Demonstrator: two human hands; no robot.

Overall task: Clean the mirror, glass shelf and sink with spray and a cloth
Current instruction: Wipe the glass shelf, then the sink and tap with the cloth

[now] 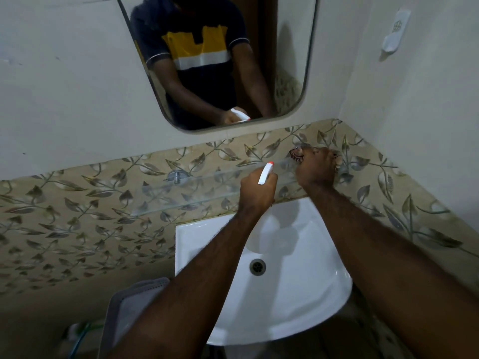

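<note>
A grey cloth (129, 307) lies folded well below and to the left of the left hand's grip, under the left forearm at the near left corner of the white sink (298, 307). Above it, up and to the left of that grip, a metal bracket (176, 175) fixes the glass shelf (186, 193) to the leaf-patterned tile band (77, 216); the shelf runs along the wall from there to pass just behind both hands. The left hand (255, 190) is clenched round a white spray bottle (265, 173), whose head with its orange nozzle tip sticks up out of the fist and points toward the shelf and wall; the bottle's body is hidden inside the hand. Straight below this grip lies the sink basin, with its drain (257, 266) under the left forearm. High above the grip hangs the mirror (293, 73), which reflects the person's torso in a dark shirt with yellow and white stripes and the bottle in the hand. Just to the right of the bottle, the right hand (316, 167) is closed at the right end of the shelf against the tiles; something patterned shows at its fingers, but I cannot tell what it grasps. Far up and right of it, a white plastic hook (395, 32) sticks to the side wall.
</note>
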